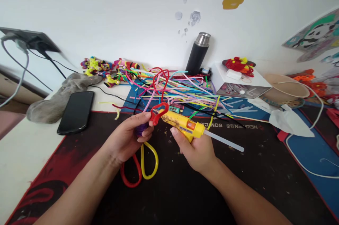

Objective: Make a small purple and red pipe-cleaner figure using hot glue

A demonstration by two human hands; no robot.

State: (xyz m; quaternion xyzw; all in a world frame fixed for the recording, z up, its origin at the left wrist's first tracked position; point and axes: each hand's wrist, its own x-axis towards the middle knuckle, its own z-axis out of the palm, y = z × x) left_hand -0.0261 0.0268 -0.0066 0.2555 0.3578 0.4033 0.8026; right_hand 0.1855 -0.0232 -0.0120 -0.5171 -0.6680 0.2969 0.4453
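Note:
A bent red pipe cleaner (164, 108) is pinched between the thumb and fingers of my left hand (132, 135). Purple material (141, 129) shows between that hand's fingers. Just below hang or lie a red loop (131, 183) and a yellow loop (156, 165); their upper ends are hidden by the hand. My right hand (200, 149) is wrapped round a yellow glue gun (180, 122), its nozzle pointing left at the red pipe cleaner. A clear glue stick (225, 141) sticks out of the gun's back end.
Many coloured pipe cleaners (182, 89) lie behind my hands. A black phone (76, 113) and grey cloth (45, 107) are at left. Behind stand a black flask (197, 55) and a white box (239, 85); a woven hat or basket (288, 85) and white tissue (293, 122) are at right.

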